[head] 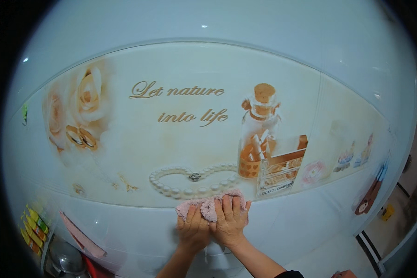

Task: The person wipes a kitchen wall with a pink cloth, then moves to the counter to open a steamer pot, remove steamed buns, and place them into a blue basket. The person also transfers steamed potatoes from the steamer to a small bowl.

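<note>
A bunched pink terry cloth (208, 210) lies against a glossy wall surface, along the lower edge of a printed panel (180, 142). My left hand (193, 232) presses on the left part of the cloth, its fingers pointing up. Beside it my right hand (230, 222) is spread over the right part, fingers over the fabric. The two hands touch near the thumbs. Just above the cloth the panel shows a printed pearl necklace (194, 191), and a printed corked bottle (259, 139) is up to the right.
At lower left are several yellow bottles (34, 229), a shiny metal pot or lid (66, 257) and a folded pink cloth (81, 234). A brown bear-shaped item (370, 194) is on the right. Past the surface's right edge, a yellow object (388, 212) sits lower down.
</note>
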Action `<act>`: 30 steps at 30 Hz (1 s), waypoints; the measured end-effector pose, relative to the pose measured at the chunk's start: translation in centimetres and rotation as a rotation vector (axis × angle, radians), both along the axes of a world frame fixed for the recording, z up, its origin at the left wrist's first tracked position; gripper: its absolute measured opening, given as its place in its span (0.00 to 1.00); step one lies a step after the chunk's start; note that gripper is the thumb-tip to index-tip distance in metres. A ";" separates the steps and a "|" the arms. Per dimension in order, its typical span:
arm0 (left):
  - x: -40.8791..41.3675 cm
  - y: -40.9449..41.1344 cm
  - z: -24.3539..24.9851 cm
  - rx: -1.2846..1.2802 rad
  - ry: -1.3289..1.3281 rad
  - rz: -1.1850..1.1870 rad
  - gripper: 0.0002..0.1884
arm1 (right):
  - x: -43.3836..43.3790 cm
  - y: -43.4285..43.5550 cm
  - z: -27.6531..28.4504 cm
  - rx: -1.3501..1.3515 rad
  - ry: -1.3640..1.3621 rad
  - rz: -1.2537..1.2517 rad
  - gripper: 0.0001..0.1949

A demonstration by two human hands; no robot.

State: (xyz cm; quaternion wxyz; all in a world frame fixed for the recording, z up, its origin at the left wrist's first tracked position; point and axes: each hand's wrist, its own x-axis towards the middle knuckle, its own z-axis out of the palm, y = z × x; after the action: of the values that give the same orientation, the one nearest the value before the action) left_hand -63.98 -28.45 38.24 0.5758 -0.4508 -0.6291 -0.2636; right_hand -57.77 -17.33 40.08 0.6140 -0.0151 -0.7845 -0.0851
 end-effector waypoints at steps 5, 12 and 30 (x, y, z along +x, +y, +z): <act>1.1 0.0 0.3 -0.035 -0.119 -0.015 0.13 | 0.7 0.1 0.1 -0.010 -0.007 -0.035 0.27; 1.9 1.8 -0.3 0.054 -0.081 0.052 0.13 | 1.7 1.0 0.1 -0.118 0.019 -0.029 0.24; 10.2 15.3 1.1 -0.110 -0.014 -0.008 0.16 | 10.2 15.6 -0.9 -0.197 0.078 -0.122 0.22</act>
State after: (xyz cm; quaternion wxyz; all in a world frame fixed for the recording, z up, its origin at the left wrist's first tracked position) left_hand -53.74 -13.18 39.33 0.5449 -0.4825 -0.6445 -0.2342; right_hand -47.61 -1.75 39.22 0.6334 -0.1262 -0.7622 -0.0441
